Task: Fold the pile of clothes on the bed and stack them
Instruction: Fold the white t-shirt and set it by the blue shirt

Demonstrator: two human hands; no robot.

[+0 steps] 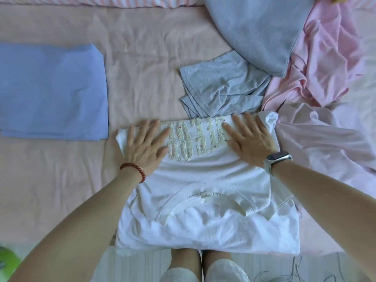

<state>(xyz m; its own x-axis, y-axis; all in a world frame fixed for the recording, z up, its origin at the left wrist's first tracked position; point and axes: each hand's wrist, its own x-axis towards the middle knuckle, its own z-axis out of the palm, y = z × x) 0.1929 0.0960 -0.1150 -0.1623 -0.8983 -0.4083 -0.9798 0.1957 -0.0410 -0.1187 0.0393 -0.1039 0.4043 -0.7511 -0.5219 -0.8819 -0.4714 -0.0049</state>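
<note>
Head cam showed both hands, left hand (145,146) and right hand (251,139), flat with fingers spread on the white tee (203,176) mid-bed, covering its upside-down embroidered lettering, so unreadable. Folded blue shirt (53,92) sat left; crumpled grey top (221,88) and pink clothes (325,58) crowded the right.

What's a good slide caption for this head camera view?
Both hands, left hand and right hand, press flat on a white T-shirt mid-fold on the bed.
</note>
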